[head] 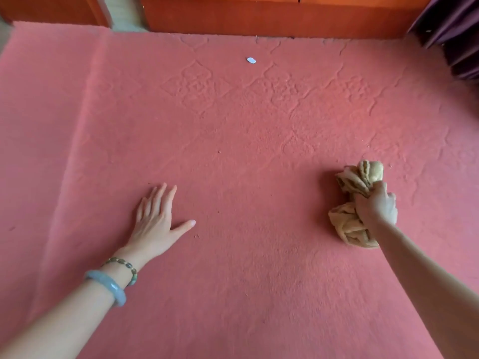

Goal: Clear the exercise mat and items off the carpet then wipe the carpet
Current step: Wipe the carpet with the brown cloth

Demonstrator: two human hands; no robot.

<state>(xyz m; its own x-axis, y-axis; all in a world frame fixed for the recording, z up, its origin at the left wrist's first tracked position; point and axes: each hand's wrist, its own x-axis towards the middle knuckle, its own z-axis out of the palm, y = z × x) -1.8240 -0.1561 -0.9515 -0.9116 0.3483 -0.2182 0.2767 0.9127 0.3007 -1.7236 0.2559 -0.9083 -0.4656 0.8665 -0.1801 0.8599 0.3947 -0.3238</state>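
Red carpet [246, 281] showed no mat, so wiping seemed in hand. The left hand [158, 221] pressed flat, fingers straight, toward the near left. A white scrap [251, 60] lay by the far edge. Toward the right edge, the right hand [377, 206] gripped a bunched tan cloth [359, 177] on the carpet; a sweep leftward seemed next. Orange wood furniture [259, 16] lined the far edge, with a dark curtain [456, 35] at the far right corner.
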